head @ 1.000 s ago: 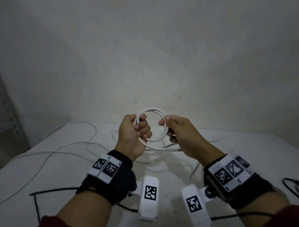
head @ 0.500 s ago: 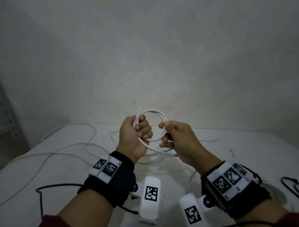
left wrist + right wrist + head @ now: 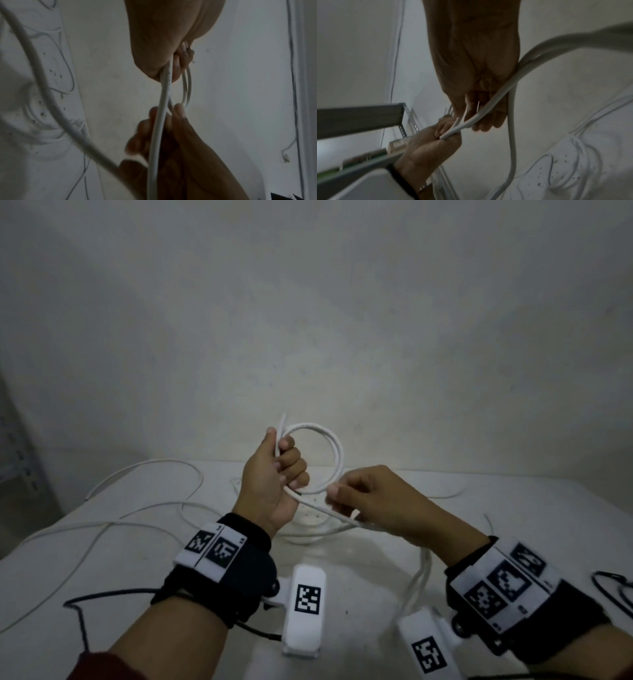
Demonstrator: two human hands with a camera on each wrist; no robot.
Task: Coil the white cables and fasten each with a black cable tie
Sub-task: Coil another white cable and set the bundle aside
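At the far left of the head view, one metal shelf rack (image 3: 13,453) stands beside the white table (image 3: 513,529). On the table's left half lie loose white cables (image 3: 150,505); at least two strands cross there, though an exact count cannot be made out. One thin black wire (image 3: 80,611) runs from the left wrist strap across the table.

The left hand (image 3: 274,474) is raised above the table, back of the hand toward the camera, its fingers (image 3: 294,470) curled tightly round one side of the white cable coil (image 3: 337,453). The coil stands upright in the air and shows about two turns, with a short cable end poking up above the thumb. In the left wrist view the same loops (image 3: 186,86) pass out from under the closed fingers.

Just to the right and slightly lower, the right hand (image 3: 373,501) meets the coil's bottom edge. Its thumb and fingers (image 3: 334,493) pinch the cable strand that leads out of the left hand. From there the strand hangs down to the table and trails toward the person between the two wrist cameras. The right wrist view shows that strand (image 3: 498,97) running across the right palm.

At the far right edge lies one black loop (image 3: 613,590), too small to tell what it is.
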